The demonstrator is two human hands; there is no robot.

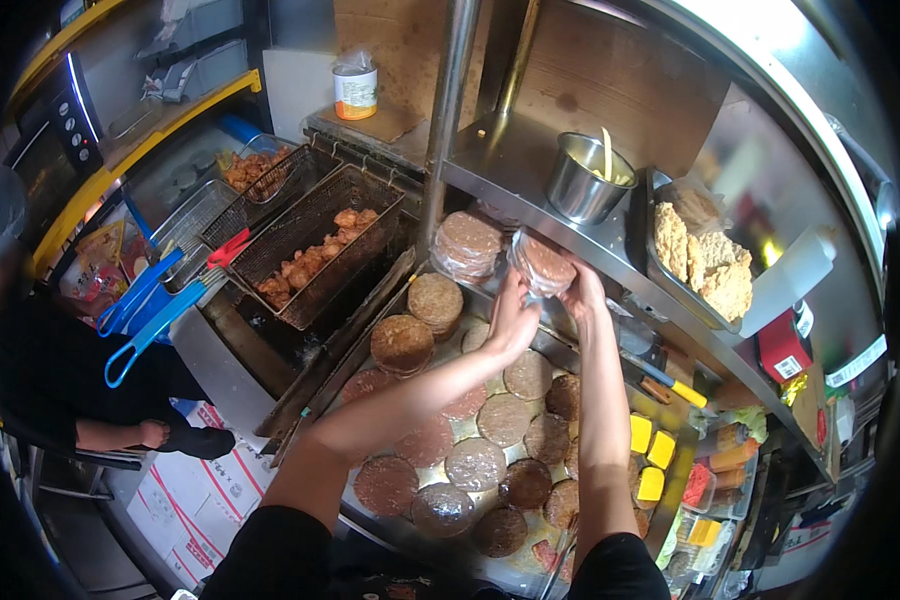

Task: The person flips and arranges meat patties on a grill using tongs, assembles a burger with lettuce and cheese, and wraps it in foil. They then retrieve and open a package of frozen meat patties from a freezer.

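Both my hands hold a stack of raw burger patties with plastic film (pixel 541 262) above the back edge of the griddle. My left hand (pixel 514 315) grips its lower left side, and my right hand (pixel 585 289) its right side. Another film-wrapped patty stack (pixel 466 246) sits just to the left. Below my arms, many round patties (pixel 474 463) lie on the griddle (pixel 495 390), some pinkish, some browned. Browned patties (pixel 403 343) are piled at the griddle's back left. Yellow cheese slices (pixel 650 484) top patties at the right.
Fryer baskets (pixel 322 247) with fried chicken stand at the left, beside blue-handled tongs (pixel 154 330). A steel shelf (pixel 510 187) above the griddle bears a metal pot (pixel 589 180) and a tray of fried pieces (pixel 656 277). Another person (pixel 67 375) is at the far left.
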